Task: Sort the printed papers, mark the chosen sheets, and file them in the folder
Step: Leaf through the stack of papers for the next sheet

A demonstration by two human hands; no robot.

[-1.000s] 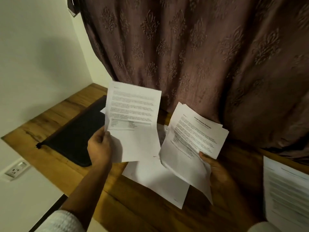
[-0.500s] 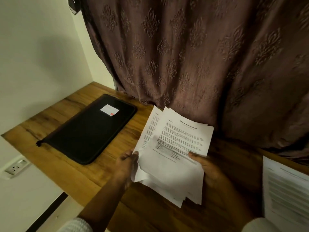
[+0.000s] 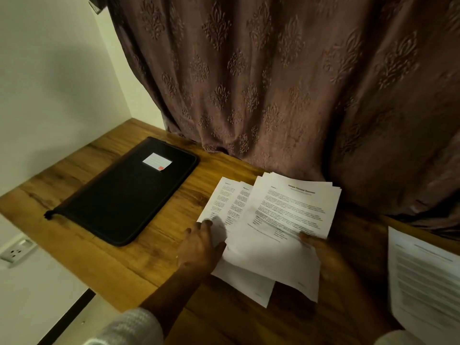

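A loose stack of printed papers [image 3: 281, 220] lies fanned on the wooden desk [image 3: 139, 260], just in front of the curtain. My left hand [image 3: 202, 247] rests on the stack's left sheets, fingers spread over the paper. My right hand [image 3: 323, 255] holds the top sheets at their right edge, thumb on the print. A closed black zip folder [image 3: 124, 195] with a small white label [image 3: 157, 161] lies flat to the left of the papers, apart from both hands.
Another printed sheet [image 3: 423, 285] lies at the desk's right edge. A brown patterned curtain [image 3: 273, 83] hangs behind the desk. A white wall stands at left, with a socket [image 3: 17, 250] below the desk's left edge.
The single sheet held up in my left hand has come down onto the stack. Both hands lowered the papers together onto the desk, uncovering the black folder.
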